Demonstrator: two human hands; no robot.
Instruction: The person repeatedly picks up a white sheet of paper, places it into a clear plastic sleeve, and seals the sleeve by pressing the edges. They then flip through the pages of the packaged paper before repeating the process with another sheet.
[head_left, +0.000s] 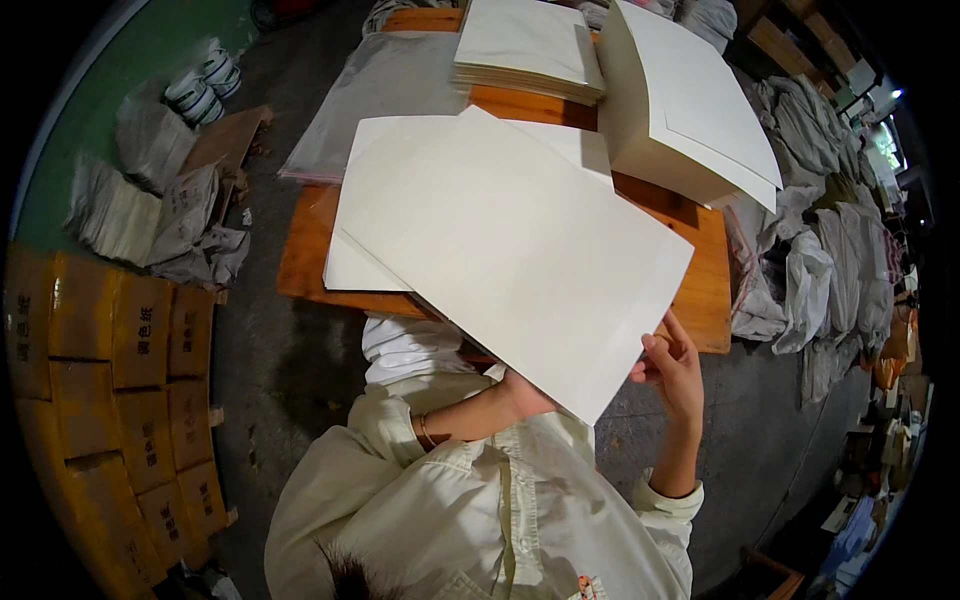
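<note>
Far left of the left hand: yellow-brown cartons [140, 400], stacked in rows, dark characters on their sides. Beyond these, still well left of the hand, plastic-wrapped bundles [115, 210] on the floor; farther out, banded white round items [203, 85], kind unclear.

Ahead and to the left of the left hand, a clear plastic bag [385, 90] lies flat, overhanging the left edge of a wooden table [305, 245]. Nearer the hand, white sheets [370, 150] lie on the table, partly covered.

Left hand [527, 392] — palm side turned under the near edge of a large white sheet [530, 240], close to the body. Fingers hidden by the sheet; cannot tell whether spread or pressed together. The sheet extends forward from both hands, slanted, over the other sheets, its near corner between the hands and past the table's near edge.

Straight ahead of the left hand, at the table's far side, a stack of white paper [528, 45].

Right hand [675, 370]: thumb tip at the sheet's right edge, fingers loosely curled — firmness of any pinch cannot be told. Ahead of this hand, a pile of bent white sheets [690, 110] stands on the table. Right of the hand, well apart, grey sacks [850, 260] heaped.
</note>
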